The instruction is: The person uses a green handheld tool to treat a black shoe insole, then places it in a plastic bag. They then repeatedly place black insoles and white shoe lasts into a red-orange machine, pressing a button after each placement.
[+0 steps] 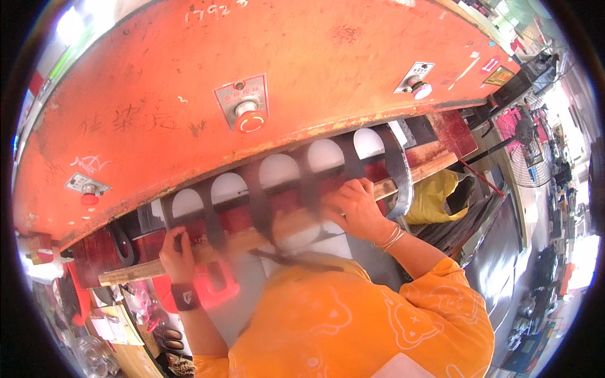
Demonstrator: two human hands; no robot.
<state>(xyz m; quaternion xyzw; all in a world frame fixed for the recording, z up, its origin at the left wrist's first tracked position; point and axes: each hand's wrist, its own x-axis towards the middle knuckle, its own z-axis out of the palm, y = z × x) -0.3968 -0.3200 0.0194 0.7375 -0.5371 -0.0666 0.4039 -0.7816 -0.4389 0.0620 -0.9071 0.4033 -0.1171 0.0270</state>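
Observation:
A dark, flexible sheet (258, 203) with a row of arch-shaped cut-outs lies under the front of an orange machine. Its strips hang over a wooden rail (242, 242), and white surface shows through the openings. At the sheet's left end, my left hand (178, 255) has its fingers curled and pinched on the edge. Farther right, my right hand (358, 206) bends its fingers over a strip, thumb below, slightly blurred. The sheet's far part is hidden beneath the machine. A loose dark piece with a slot (124, 244) lies left of my left hand.
The orange machine front (170, 82) spans the view just beyond my hands, carrying a red push button (250, 120) and others at both sides. A red stool (217, 286) stands below the rail. Right are a yellow bag (433, 198) and a fan (524, 142).

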